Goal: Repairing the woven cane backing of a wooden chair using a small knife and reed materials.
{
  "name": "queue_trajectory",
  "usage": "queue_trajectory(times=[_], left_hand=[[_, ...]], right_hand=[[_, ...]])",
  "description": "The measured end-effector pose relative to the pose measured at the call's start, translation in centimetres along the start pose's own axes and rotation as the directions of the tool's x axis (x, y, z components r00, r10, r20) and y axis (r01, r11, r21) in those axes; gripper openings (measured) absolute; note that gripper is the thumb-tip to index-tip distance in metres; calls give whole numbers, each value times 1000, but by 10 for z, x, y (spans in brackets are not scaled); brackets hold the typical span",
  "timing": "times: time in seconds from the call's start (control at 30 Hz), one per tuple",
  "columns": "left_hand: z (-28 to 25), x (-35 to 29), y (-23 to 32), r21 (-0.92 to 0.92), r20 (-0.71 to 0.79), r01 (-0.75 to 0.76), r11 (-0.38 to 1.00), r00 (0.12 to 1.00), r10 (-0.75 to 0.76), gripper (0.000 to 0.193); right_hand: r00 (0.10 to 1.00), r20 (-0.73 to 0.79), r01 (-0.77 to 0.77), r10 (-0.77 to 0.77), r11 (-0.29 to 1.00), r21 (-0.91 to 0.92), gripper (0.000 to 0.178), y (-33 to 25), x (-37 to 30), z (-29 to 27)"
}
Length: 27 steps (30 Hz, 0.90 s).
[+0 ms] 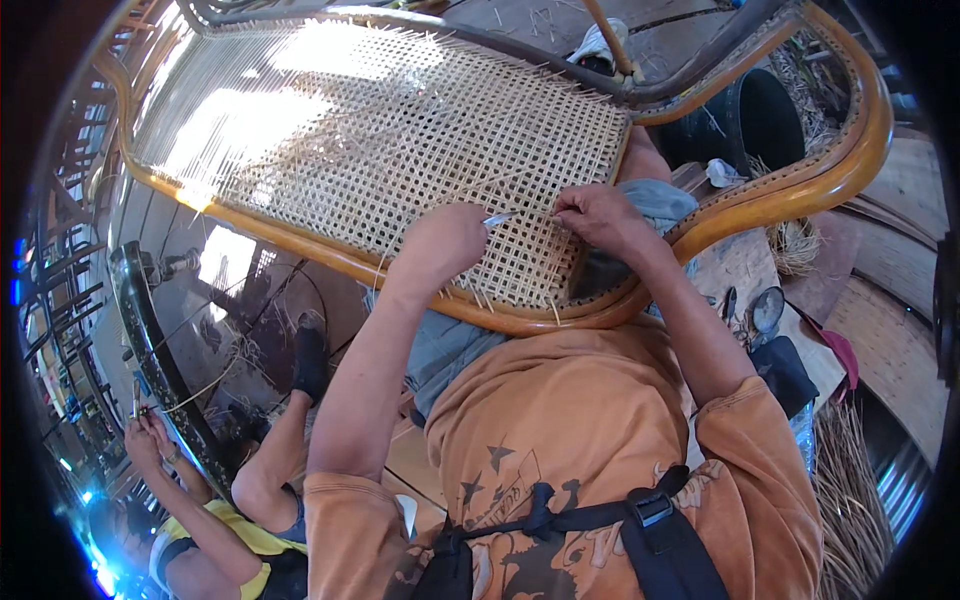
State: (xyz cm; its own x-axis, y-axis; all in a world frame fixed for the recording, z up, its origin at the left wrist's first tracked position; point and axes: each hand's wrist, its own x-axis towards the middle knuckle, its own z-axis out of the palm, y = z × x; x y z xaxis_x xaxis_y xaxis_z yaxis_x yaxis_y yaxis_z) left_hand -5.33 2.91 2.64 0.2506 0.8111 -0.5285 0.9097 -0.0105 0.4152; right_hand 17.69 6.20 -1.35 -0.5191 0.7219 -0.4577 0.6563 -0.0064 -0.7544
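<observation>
A woven cane panel (440, 130) fills a curved wooden chair frame (330, 263) that lies across my lap. Loose strand ends stick out along its edges. My left hand (447, 243) is closed around a small pointed metal blade (499, 217), whose handle is hidden in the fist. The blade's tip lies at the weave, pointing right. Just right of the tip, my right hand (598, 217) pinches a thin cane strand (553, 216) over the panel. At the near right, a gap in the frame stands next to the woven edge.
A dark bucket (768, 120) stands at the far right. Beside my right arm lie a round metal lid or tin (767, 309) and a black cloth (783, 372). Long cane bundles (848, 480) lie lower right. At the lower left, another person (215, 530) sits with raised hands near a black curved frame (160, 350).
</observation>
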Motion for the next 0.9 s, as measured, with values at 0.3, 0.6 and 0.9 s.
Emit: queue_trajectory(times=[0.3,0.6,0.9], left_hand=[[-19,10,50,313,133,50,948,987,-96,24],[-27,39,79,553,310,-138,822,949,-49,23],[-35,34,93,556,379,-220,802,925,-9,25]], right_hand=[[988,-30,-154,152,958,-242,23,-29,-6,5],[965,66,-237,252,954,-181,22,-32,-7,-2],[978,16,-197,206,954,-226,21,-24,-4,4]])
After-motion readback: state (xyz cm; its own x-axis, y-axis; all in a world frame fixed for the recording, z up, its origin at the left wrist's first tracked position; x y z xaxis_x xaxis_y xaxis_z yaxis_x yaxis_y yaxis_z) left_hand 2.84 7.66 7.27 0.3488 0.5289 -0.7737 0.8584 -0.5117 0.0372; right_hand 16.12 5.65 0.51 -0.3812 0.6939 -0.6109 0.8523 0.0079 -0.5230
